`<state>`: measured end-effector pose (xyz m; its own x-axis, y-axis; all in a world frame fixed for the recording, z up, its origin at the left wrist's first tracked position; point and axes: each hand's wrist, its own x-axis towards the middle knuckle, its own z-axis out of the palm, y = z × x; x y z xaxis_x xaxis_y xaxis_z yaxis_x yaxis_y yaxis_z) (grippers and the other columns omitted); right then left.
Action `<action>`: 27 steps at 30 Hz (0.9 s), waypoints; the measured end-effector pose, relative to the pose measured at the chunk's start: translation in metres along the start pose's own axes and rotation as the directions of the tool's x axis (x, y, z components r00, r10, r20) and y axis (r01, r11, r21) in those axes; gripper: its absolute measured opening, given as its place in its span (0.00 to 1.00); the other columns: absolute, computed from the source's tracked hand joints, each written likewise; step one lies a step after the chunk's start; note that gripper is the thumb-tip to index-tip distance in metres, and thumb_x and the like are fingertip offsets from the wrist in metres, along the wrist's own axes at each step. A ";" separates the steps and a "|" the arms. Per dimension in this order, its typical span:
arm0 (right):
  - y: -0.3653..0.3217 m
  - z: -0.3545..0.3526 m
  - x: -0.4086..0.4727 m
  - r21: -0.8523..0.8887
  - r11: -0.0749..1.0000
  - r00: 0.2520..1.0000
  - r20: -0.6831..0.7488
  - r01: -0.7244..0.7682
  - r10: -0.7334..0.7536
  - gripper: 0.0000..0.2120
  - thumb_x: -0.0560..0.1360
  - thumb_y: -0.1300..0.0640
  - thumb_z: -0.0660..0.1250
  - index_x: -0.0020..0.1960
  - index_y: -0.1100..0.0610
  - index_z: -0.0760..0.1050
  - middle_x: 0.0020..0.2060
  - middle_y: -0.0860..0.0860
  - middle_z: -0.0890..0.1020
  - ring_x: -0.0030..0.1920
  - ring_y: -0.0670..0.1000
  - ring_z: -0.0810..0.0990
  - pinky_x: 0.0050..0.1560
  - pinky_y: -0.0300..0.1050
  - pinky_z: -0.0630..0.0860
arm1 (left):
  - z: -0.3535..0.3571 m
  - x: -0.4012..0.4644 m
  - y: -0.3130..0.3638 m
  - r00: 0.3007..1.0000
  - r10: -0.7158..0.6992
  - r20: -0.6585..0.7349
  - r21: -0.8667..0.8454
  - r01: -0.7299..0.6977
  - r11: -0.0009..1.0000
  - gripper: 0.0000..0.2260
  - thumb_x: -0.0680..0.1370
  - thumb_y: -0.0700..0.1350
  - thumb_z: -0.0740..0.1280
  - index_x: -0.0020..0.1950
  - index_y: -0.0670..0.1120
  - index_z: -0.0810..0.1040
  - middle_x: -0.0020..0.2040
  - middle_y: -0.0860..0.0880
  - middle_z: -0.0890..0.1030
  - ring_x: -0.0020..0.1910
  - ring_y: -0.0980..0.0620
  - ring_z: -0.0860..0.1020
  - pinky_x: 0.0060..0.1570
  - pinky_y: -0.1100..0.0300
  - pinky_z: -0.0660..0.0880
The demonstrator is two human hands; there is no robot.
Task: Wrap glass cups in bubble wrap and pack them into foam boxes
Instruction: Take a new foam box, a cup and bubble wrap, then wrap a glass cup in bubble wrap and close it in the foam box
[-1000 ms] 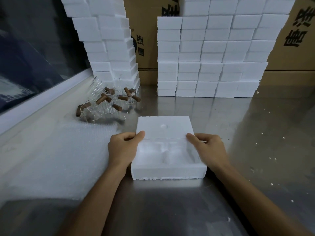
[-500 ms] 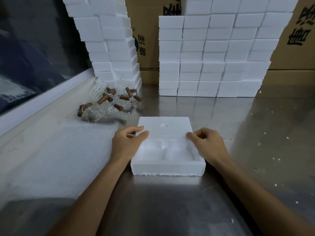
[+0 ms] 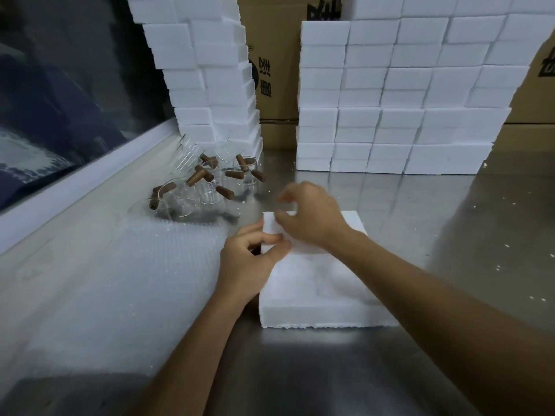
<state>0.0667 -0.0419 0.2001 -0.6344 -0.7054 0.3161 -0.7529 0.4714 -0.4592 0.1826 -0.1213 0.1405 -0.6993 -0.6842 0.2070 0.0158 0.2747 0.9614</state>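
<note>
White expanded foam, grainy and matte with a ragged near edge, makes up the square, shallow foam box (image 3: 318, 298) lying flat on the brushed, reflective steel tabletop (image 3: 450, 229); its open side faces up, showing soft-edged moulded hollows, and its sides run square to the table's front edge, with no clearly longer axis. The left hand (image 3: 246, 262) sits at the box's far-left corner, its fingers curled round the outer wall and its thumb laid over the rim, gripping that corner. The right hand (image 3: 309, 217) hovers over the far part of the box, just beyond the left thumb; its fingers (image 3: 288, 195) are loosely curled and blurred, and they hold nothing that can be made out. Leftward of the left knuckles, a translucent sheet of bubble wrap (image 3: 126, 283), pebbled with small round cells, is spread flat along the table. Beyond the right fingertips and to their left lies a loose cluster of clear glass cups with brown cylindrical wooden handles (image 3: 207, 181), some upright and some tipped, their handles pointing in different directions. Farther out past the fingers stand a leaning stack of white foam blocks (image 3: 210, 85) and a wider stacked wall of white foam boxes (image 3: 399, 106), with brown printed cardboard cartons (image 3: 276, 70) behind them. Small white foam crumbs (image 3: 507, 244) dot the steel rightward of the right wrist.
</note>
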 end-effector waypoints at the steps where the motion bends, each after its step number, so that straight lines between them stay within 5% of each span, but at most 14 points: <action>1: -0.012 0.007 0.010 0.060 0.996 0.997 -0.005 0.073 -0.072 0.11 0.75 0.55 0.68 0.56 0.54 0.80 0.52 0.50 0.80 0.53 0.53 0.78 0.56 0.53 0.76 | 0.000 -0.001 0.000 1.000 0.010 -0.003 0.006 -0.010 1.000 0.04 0.70 0.43 0.77 0.43 0.51 0.87 0.62 0.55 0.80 0.60 0.57 0.78 0.60 0.58 0.74; 3: -0.035 0.021 0.029 0.139 0.965 0.974 0.020 0.221 -0.226 0.10 0.75 0.59 0.68 0.56 0.56 0.79 0.50 0.49 0.78 0.48 0.49 0.77 0.54 0.52 0.77 | 0.000 -0.003 0.001 0.999 0.035 -0.028 0.017 -0.034 0.999 0.05 0.71 0.43 0.77 0.40 0.52 0.85 0.52 0.57 0.83 0.52 0.58 0.81 0.52 0.61 0.75; 6: -0.067 0.041 0.054 0.112 0.923 0.916 0.122 0.369 -0.381 0.18 0.75 0.60 0.68 0.65 0.56 0.74 0.60 0.53 0.74 0.50 0.49 0.75 0.54 0.50 0.76 | 0.000 -0.004 0.001 0.999 0.027 -0.044 0.018 -0.026 0.999 0.08 0.71 0.43 0.76 0.38 0.55 0.82 0.42 0.58 0.84 0.45 0.61 0.81 0.46 0.65 0.75; 12: -0.089 0.068 0.090 -0.109 0.888 0.866 0.301 0.446 -0.399 0.33 0.76 0.58 0.69 0.78 0.52 0.60 0.77 0.56 0.59 0.69 0.59 0.71 0.64 0.53 0.72 | 0.002 -0.006 0.005 0.999 0.004 -0.035 0.068 -0.002 0.998 0.08 0.74 0.42 0.72 0.41 0.54 0.77 0.36 0.59 0.81 0.40 0.65 0.80 0.40 0.72 0.72; 15: -0.090 0.083 0.096 -0.163 0.862 0.835 0.386 0.480 -0.392 0.29 0.77 0.53 0.68 0.76 0.50 0.64 0.73 0.58 0.63 0.67 0.60 0.72 0.61 0.56 0.74 | 0.001 -0.005 0.003 0.999 0.018 -0.046 0.133 -0.012 0.991 0.14 0.76 0.35 0.68 0.35 0.50 0.73 0.29 0.58 0.75 0.32 0.66 0.76 0.32 0.76 0.69; 18: -0.090 0.096 0.100 -0.186 0.878 0.856 0.382 0.441 -0.349 0.20 0.79 0.50 0.65 0.69 0.54 0.72 0.67 0.57 0.69 0.63 0.60 0.74 0.55 0.54 0.74 | -0.001 -0.005 0.002 0.998 0.053 -0.036 0.236 -0.043 0.971 0.07 0.75 0.30 0.65 0.40 0.40 0.73 0.31 0.58 0.70 0.29 0.60 0.71 0.31 0.78 0.67; 22: -0.090 0.102 0.106 -0.222 0.872 0.880 0.307 0.437 -0.363 0.10 0.79 0.55 0.67 0.59 0.56 0.77 0.57 0.54 0.76 0.54 0.56 0.79 0.45 0.47 0.72 | -0.003 -0.005 0.001 0.997 0.073 -0.026 0.289 -0.063 0.955 0.14 0.75 0.27 0.63 0.41 0.47 0.68 0.33 0.57 0.68 0.31 0.60 0.67 0.33 0.78 0.67; 27: -0.090 0.089 0.100 -0.178 0.902 0.913 0.190 0.393 -0.361 0.05 0.80 0.53 0.66 0.54 0.54 0.75 0.56 0.53 0.76 0.51 0.55 0.79 0.46 0.49 0.74 | 0.001 -0.005 0.006 0.998 0.042 -0.054 0.213 -0.029 0.977 0.14 0.77 0.34 0.65 0.34 0.46 0.70 0.30 0.56 0.73 0.29 0.58 0.73 0.32 0.76 0.68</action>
<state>0.0865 -0.2016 0.1988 -0.2744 -0.9146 0.2969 -0.9598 0.2418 -0.1424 0.1856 -0.1160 0.1448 -0.6584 -0.7076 0.2565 -0.1164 0.4324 0.8941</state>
